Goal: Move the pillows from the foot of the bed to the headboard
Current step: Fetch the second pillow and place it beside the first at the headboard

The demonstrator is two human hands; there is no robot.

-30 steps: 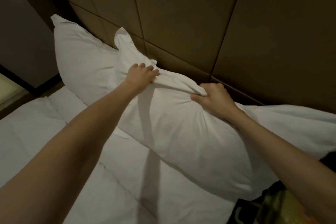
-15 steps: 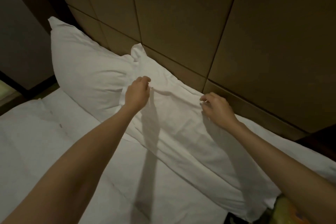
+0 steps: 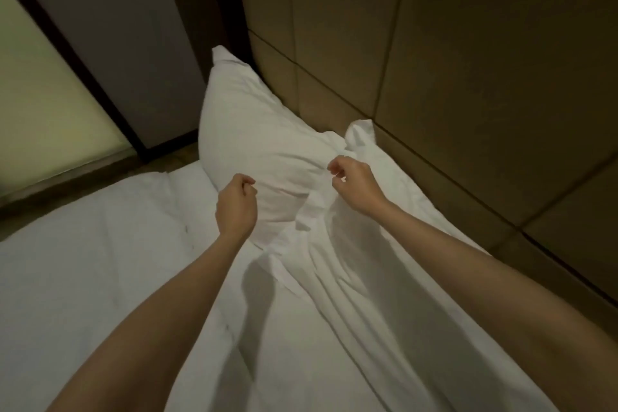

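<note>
Two white pillows lie at the headboard (image 3: 468, 77). The far pillow (image 3: 254, 130) leans upright against its panels; the near pillow (image 3: 384, 244) lies flat beside it, overlapping its lower edge. The left hand (image 3: 236, 207) is loosely curled over the far pillow's lower corner; whether its fingers pinch the cloth cannot be told. The right hand (image 3: 356, 182) is curled too, its fingertips pinched at the creased fabric where the pillows meet. The bed (image 3: 83, 261) is white.

Two white pillows at head edge of bed (image 3: 83, 261), against headboard (image 3: 468, 77). Left pillow (image 3: 254, 130) plump, propped tilted. Right pillow (image 3: 384, 244) flatter, creased, overlapping left pillow's lower corner.
</note>
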